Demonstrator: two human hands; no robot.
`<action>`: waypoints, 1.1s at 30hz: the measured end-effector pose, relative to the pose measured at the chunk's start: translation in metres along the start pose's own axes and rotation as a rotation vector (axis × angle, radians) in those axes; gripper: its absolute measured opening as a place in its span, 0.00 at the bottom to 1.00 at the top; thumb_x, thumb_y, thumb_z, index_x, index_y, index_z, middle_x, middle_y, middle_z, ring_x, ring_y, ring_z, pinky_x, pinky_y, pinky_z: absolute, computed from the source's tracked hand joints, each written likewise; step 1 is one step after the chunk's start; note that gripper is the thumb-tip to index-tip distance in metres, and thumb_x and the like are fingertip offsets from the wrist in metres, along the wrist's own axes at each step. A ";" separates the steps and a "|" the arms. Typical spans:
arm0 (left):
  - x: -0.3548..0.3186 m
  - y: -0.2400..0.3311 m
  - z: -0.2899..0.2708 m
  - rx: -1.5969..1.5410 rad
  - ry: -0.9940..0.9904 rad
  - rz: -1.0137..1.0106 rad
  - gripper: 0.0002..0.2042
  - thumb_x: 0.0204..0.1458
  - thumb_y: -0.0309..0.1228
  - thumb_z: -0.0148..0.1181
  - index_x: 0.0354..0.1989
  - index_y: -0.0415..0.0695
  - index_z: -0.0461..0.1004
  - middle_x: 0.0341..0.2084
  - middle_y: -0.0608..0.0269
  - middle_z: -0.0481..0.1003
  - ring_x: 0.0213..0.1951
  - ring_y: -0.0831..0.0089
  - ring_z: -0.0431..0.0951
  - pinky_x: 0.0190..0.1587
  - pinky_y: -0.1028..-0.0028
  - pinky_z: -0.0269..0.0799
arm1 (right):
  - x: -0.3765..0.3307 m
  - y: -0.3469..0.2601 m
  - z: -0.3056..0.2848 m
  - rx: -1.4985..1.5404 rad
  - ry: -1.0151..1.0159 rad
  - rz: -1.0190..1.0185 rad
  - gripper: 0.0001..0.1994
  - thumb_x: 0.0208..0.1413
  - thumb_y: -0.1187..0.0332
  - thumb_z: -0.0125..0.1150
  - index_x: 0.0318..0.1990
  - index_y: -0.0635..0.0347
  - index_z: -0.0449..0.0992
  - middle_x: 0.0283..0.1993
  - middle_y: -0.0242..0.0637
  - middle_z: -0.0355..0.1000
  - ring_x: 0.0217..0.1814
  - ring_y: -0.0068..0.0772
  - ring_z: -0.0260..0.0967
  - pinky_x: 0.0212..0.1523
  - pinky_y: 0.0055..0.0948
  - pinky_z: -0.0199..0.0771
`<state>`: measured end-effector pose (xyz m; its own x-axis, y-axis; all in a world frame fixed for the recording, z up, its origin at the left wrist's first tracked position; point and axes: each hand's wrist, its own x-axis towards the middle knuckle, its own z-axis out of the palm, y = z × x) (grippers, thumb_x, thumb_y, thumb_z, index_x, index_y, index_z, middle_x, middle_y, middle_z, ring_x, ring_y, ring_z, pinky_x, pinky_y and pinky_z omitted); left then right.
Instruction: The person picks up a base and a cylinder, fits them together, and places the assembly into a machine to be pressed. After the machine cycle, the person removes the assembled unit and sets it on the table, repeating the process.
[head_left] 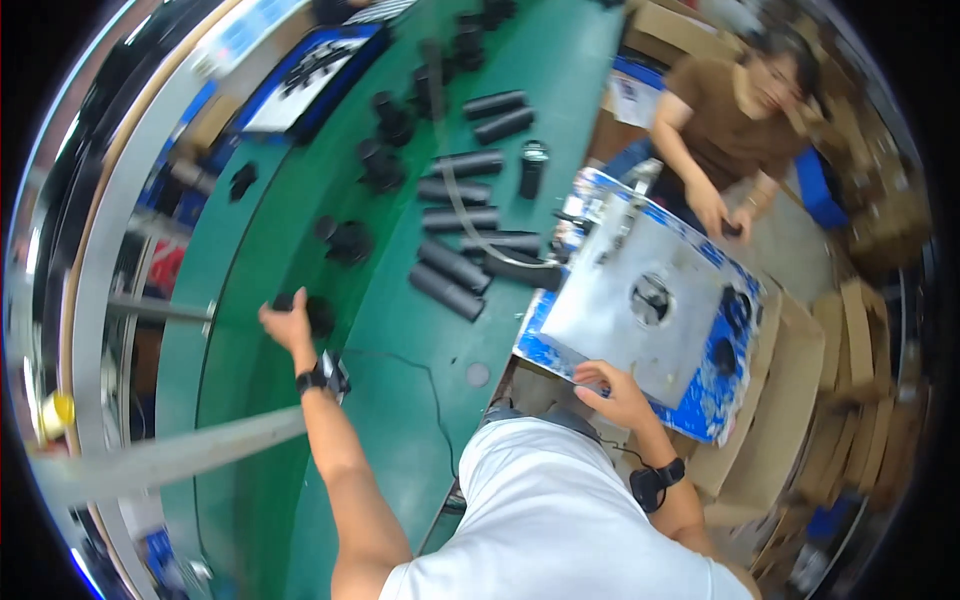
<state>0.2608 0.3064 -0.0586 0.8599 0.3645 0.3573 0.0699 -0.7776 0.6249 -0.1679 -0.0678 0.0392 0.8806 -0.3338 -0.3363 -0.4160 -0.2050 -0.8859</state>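
My left hand reaches over the green bench, its thumb and fingers around a black flanged cylindrical part, slightly blurred. The hand hides some of that part. Similar black parts stand in a row beyond it. My right hand hovers by the near edge of a square metal plate, fingers loosely bent and apart, with nothing visible in them. Several black tubes lie on the bench between the row and the plate. A black cylinder with a shiny, clear-looking end stands beside them.
A person in a brown top sits across the plate, holding a small dark piece. A pale hose crosses the tubes. A grey metal bar juts over the bench at left. Cardboard boxes stand at right, a blue-rimmed tray far left.
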 end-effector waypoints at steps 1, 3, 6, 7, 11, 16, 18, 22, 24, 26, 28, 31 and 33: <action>-0.009 0.032 -0.014 0.056 0.023 0.097 0.38 0.39 0.43 0.73 0.53 0.27 0.65 0.50 0.37 0.70 0.51 0.45 0.71 0.54 0.55 0.67 | -0.006 0.007 -0.002 0.016 0.079 0.034 0.19 0.53 0.64 0.63 0.51 0.62 0.73 0.46 0.40 0.77 0.47 0.34 0.75 0.50 0.32 0.71; -0.027 0.044 -0.043 0.068 0.219 0.378 0.30 0.49 0.38 0.64 0.55 0.30 0.64 0.52 0.40 0.67 0.55 0.46 0.65 0.58 0.52 0.61 | -0.008 0.014 -0.003 0.065 -0.010 -0.045 0.16 0.55 0.66 0.62 0.50 0.62 0.74 0.44 0.40 0.77 0.45 0.32 0.75 0.49 0.29 0.72; -0.107 0.113 -0.057 -0.335 -0.179 0.492 0.21 0.51 0.28 0.59 0.54 0.34 0.66 0.49 0.48 0.69 0.52 0.56 0.69 0.54 0.61 0.65 | -0.020 0.023 -0.011 0.042 0.097 -0.019 0.12 0.56 0.67 0.61 0.45 0.63 0.75 0.39 0.38 0.78 0.42 0.29 0.76 0.46 0.27 0.73; -0.133 0.131 -0.055 -0.382 -0.329 0.578 0.18 0.51 0.25 0.58 0.52 0.38 0.69 0.48 0.53 0.71 0.50 0.61 0.71 0.52 0.67 0.66 | -0.022 0.026 -0.014 0.048 0.121 0.012 0.11 0.56 0.68 0.61 0.43 0.64 0.76 0.38 0.37 0.78 0.41 0.28 0.76 0.46 0.27 0.72; -0.234 0.204 -0.048 -0.597 -0.880 0.611 0.07 0.52 0.24 0.57 0.38 0.39 0.76 0.35 0.56 0.77 0.34 0.64 0.77 0.40 0.69 0.72 | -0.023 0.051 -0.033 0.137 0.353 0.146 0.11 0.56 0.65 0.59 0.32 0.65 0.77 0.28 0.37 0.77 0.32 0.26 0.75 0.36 0.27 0.75; -0.282 0.226 -0.014 -0.570 -1.032 0.660 0.09 0.50 0.25 0.58 0.39 0.38 0.73 0.38 0.49 0.76 0.39 0.53 0.77 0.43 0.65 0.73 | -0.022 0.079 -0.053 0.186 0.399 0.140 0.11 0.57 0.66 0.59 0.29 0.66 0.75 0.24 0.35 0.76 0.25 0.22 0.73 0.29 0.24 0.72; -0.294 0.219 -0.008 -0.611 -1.007 0.753 0.11 0.50 0.27 0.59 0.41 0.38 0.72 0.42 0.49 0.74 0.42 0.55 0.77 0.44 0.66 0.72 | -0.025 0.088 -0.043 0.235 0.558 0.094 0.09 0.57 0.69 0.60 0.28 0.66 0.75 0.22 0.33 0.74 0.21 0.19 0.70 0.25 0.19 0.69; -0.301 0.214 -0.017 -0.599 -1.174 0.723 0.18 0.53 0.31 0.59 0.53 0.42 0.69 0.51 0.48 0.70 0.54 0.49 0.70 0.55 0.62 0.67 | -0.030 0.097 -0.027 0.202 0.815 0.007 0.08 0.56 0.70 0.62 0.28 0.66 0.74 0.20 0.31 0.73 0.20 0.17 0.68 0.23 0.19 0.67; -0.298 0.208 -0.019 -0.586 -1.250 0.671 0.21 0.55 0.33 0.59 0.57 0.43 0.67 0.53 0.48 0.70 0.55 0.48 0.69 0.56 0.62 0.66 | -0.029 0.097 -0.022 -0.009 0.936 -0.025 0.08 0.54 0.71 0.63 0.26 0.64 0.74 0.17 0.30 0.70 0.18 0.15 0.64 0.21 0.20 0.63; -0.296 0.208 -0.019 -0.583 -1.260 0.661 0.21 0.55 0.33 0.59 0.57 0.43 0.67 0.53 0.48 0.70 0.55 0.48 0.69 0.56 0.62 0.66 | -0.027 0.098 -0.019 -0.071 0.961 -0.056 0.08 0.53 0.71 0.64 0.26 0.64 0.74 0.16 0.31 0.69 0.17 0.17 0.63 0.20 0.21 0.62; -0.298 0.207 -0.016 -0.589 -1.287 0.652 0.21 0.54 0.33 0.59 0.57 0.43 0.67 0.54 0.47 0.70 0.55 0.48 0.69 0.56 0.62 0.66 | -0.026 0.096 -0.020 -0.143 0.997 -0.075 0.07 0.52 0.71 0.64 0.26 0.63 0.74 0.16 0.32 0.68 0.15 0.19 0.62 0.20 0.22 0.60; -0.292 0.202 -0.009 -0.585 -1.221 0.759 0.22 0.55 0.33 0.60 0.58 0.46 0.68 0.54 0.52 0.69 0.51 0.57 0.73 0.48 0.68 0.72 | -0.023 0.089 -0.020 -0.218 1.036 -0.113 0.07 0.50 0.72 0.65 0.24 0.62 0.74 0.15 0.35 0.67 0.14 0.25 0.63 0.19 0.25 0.61; -0.291 0.197 -0.006 -0.606 -1.248 0.728 0.22 0.54 0.32 0.61 0.58 0.46 0.68 0.55 0.54 0.69 0.52 0.59 0.73 0.47 0.68 0.73 | -0.019 0.085 -0.021 -0.232 1.013 -0.139 0.08 0.50 0.71 0.65 0.23 0.61 0.73 0.14 0.37 0.67 0.14 0.31 0.65 0.19 0.27 0.62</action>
<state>0.0217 0.0498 -0.0351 0.4979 -0.8605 0.1077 -0.4728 -0.1653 0.8655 -0.2245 -0.0983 -0.0231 0.3671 -0.8861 0.2830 -0.4538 -0.4362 -0.7770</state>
